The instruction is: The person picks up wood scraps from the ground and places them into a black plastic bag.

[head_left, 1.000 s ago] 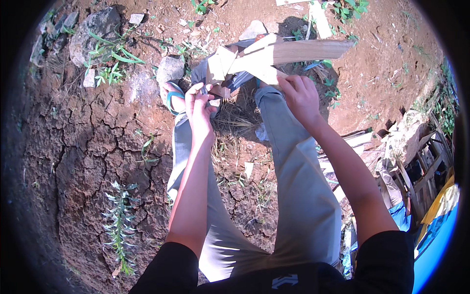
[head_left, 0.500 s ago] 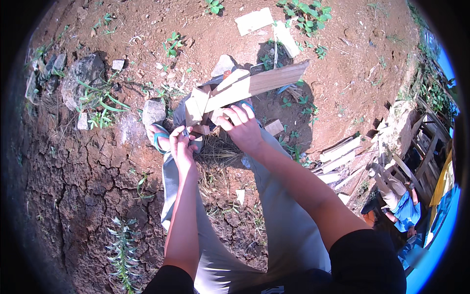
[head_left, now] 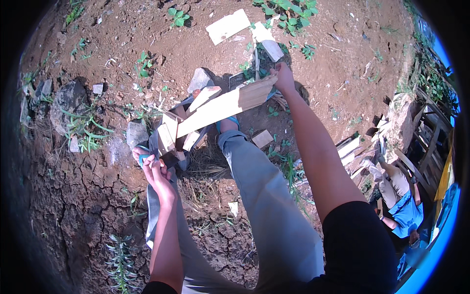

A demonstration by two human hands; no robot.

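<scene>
A long pale wooden plank (head_left: 223, 105) slants across a small stack of short wood offcuts (head_left: 169, 137) on the red soil. My right hand (head_left: 283, 77) is stretched far forward and grips the plank's far end. My left hand (head_left: 155, 170) is closed low at the near side of the stack, next to my left foot in a blue sandal; what it holds is hidden by the fingers. My legs in grey trousers (head_left: 259, 196) stand behind the stack, the right foot under the plank.
Two flat wood pieces (head_left: 227, 25) lie on the soil at the back, a small block (head_left: 262, 138) by my right foot. Stones (head_left: 68, 100) and weeds sit at the left. A person (head_left: 399, 196) in blue crouches at the right near stacked timber (head_left: 350, 147).
My right hand has slid out along the plank to its far end, the arm now fully stretched. The view has shifted, and my left hand stays low by the stack.
</scene>
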